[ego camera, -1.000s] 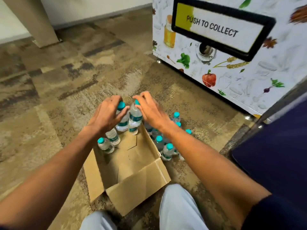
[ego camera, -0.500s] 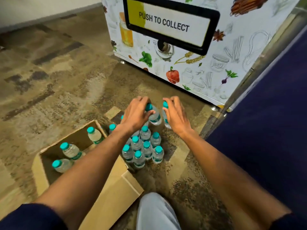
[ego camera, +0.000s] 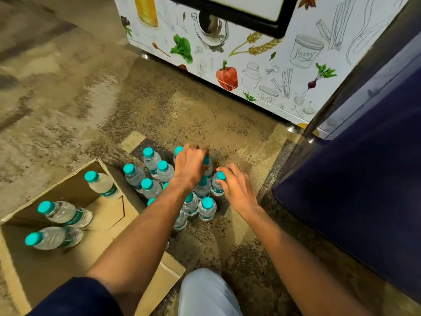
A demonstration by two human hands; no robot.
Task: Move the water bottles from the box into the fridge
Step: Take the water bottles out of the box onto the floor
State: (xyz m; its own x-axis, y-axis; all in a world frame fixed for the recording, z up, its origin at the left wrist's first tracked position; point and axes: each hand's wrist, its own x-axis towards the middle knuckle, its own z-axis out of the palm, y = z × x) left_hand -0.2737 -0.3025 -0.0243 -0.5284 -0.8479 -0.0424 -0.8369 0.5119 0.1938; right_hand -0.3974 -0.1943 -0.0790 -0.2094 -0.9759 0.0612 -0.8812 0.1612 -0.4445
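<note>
Low in the middle of the frame, both hands are down among a cluster of water bottles (ego camera: 157, 176) standing upright on the carpeted floor (ego camera: 68, 92), just right of the cardboard box (ego camera: 68, 265) that fills the lower left. The left hand (ego camera: 190, 166) is curled over the tops of bottles at the far edge of the cluster, fingers bent down around a teal cap and neck; it looks to be a holding grip on at least one bottle, though the palm hides how many. The right hand (ego camera: 237, 188) has its fingertips closed round the cap of the bottle at the right edge (ego camera: 217, 184), which stands on the floor or barely off it; I cannot tell which. Three bottles (ego camera: 61, 213) remain in the box, one upright at its far corner and two lying on their sides. The step in hand appears to be staging bottles on the floor beside the dark blue fridge door (ego camera: 364, 179) at the right of the frame. The illustrated cabinet (ego camera: 262, 71) stands across the top. Next, I judge, comes emptying the box and then carrying bottles past that door.
</note>
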